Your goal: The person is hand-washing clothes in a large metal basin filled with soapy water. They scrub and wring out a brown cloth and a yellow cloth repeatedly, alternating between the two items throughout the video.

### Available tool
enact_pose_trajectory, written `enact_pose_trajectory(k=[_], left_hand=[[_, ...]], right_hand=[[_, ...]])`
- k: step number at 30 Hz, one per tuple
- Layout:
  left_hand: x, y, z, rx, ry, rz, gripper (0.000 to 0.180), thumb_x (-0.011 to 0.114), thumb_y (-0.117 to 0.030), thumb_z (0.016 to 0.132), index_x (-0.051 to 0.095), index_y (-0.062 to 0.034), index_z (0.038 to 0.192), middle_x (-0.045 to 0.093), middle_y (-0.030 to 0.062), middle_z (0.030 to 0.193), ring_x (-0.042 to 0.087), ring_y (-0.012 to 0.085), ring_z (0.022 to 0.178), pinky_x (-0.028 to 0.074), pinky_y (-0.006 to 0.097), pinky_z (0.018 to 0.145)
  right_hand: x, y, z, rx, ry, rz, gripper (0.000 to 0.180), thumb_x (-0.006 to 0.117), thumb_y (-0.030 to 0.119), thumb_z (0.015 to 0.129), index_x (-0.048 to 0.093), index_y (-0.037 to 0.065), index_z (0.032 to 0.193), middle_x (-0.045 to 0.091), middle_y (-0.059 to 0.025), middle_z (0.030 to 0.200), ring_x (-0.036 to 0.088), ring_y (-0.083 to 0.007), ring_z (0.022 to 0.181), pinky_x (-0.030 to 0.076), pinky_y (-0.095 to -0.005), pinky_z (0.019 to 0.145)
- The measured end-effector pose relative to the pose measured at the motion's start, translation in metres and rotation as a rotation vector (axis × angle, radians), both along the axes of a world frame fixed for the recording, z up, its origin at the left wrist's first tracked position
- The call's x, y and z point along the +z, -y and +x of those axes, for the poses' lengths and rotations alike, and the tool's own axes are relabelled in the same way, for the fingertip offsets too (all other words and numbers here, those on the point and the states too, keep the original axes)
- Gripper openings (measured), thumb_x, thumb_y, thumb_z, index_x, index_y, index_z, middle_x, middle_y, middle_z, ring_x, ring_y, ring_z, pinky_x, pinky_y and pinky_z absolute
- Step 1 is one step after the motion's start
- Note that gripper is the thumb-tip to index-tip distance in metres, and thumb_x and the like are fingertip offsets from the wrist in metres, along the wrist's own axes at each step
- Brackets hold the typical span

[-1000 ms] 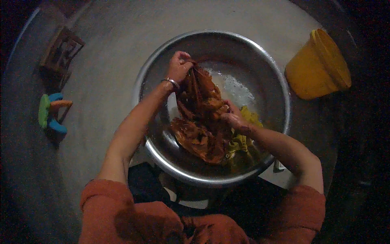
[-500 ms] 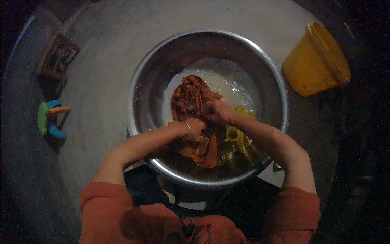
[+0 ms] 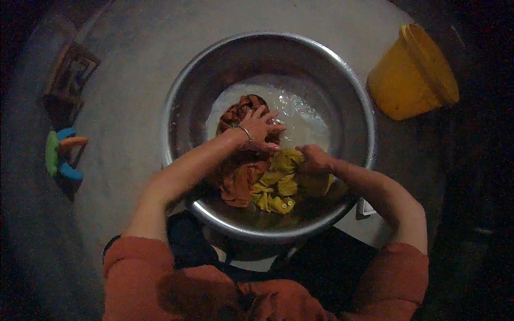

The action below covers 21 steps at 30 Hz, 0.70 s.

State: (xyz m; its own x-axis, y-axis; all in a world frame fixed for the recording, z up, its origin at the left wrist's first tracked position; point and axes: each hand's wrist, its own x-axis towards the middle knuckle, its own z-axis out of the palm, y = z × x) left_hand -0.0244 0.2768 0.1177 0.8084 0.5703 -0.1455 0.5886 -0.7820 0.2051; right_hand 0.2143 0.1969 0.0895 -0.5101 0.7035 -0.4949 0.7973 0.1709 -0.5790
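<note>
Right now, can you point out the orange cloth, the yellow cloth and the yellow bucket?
orange cloth (image 3: 239,182): head view, on its lower folds.
yellow cloth (image 3: 278,187): head view, on its crumpled middle.
yellow bucket (image 3: 401,85): head view, on its side wall.

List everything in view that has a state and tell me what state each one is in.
Basin: upright, holds soapy water and cloth.
Orange cloth: wet, bunched, under the left hand.
Yellow cloth: wet, crumpled, at the near side.
Left hand: fingers spread, pressing on the orange cloth.
Right hand: closed on the yellow cloth.
Bucket: tipped, outside the basin.
Brush: lying on the floor, untouched.
</note>
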Motion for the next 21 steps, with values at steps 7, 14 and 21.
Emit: enact_pose_trajectory(k=[7,14,21], left_hand=[[-0.073,-0.014,-0.006,0.309,-0.499,-0.271,0.046,0.054,-0.048,0.072,0.055,-0.0180,0.107,0.048,0.0098,0.116,0.045,0.0293,0.106,0.043,0.045,0.080],[-0.098,0.007,-0.018,0.128,-0.516,-0.833,0.054,0.059,-0.047,0.069,0.049,-0.0134,0.111,0.048,0.0120,0.115,0.047,0.0290,0.103,0.043,0.043,0.080],[-0.086,-0.015,-0.048,0.619,0.281,-1.205,0.064,0.064,-0.045,0.066,0.044,-0.0088,0.115,0.049,0.0142,0.113,0.049,0.0286,0.100,0.043,0.041,0.080]], right_hand=[[0.113,-0.009,-0.009,-0.471,-0.529,-0.098,0.039,0.062,0.012,0.064,0.056,0.002,0.101,0.062,-0.0053,0.088,0.057,-0.0129,0.077,0.047,-0.0293,0.072],[0.206,-0.037,-0.031,-0.460,-0.975,0.120,0.039,0.058,0.014,0.068,0.052,-0.003,0.103,0.060,-0.0077,0.090,0.057,-0.0149,0.079,0.046,-0.0276,0.074],[0.230,-0.052,-0.049,-0.459,-1.040,0.217,0.038,0.063,0.019,0.070,0.054,-0.002,0.101,0.061,-0.0095,0.088,0.059,-0.0161,0.076,0.049,-0.0290,0.070]])
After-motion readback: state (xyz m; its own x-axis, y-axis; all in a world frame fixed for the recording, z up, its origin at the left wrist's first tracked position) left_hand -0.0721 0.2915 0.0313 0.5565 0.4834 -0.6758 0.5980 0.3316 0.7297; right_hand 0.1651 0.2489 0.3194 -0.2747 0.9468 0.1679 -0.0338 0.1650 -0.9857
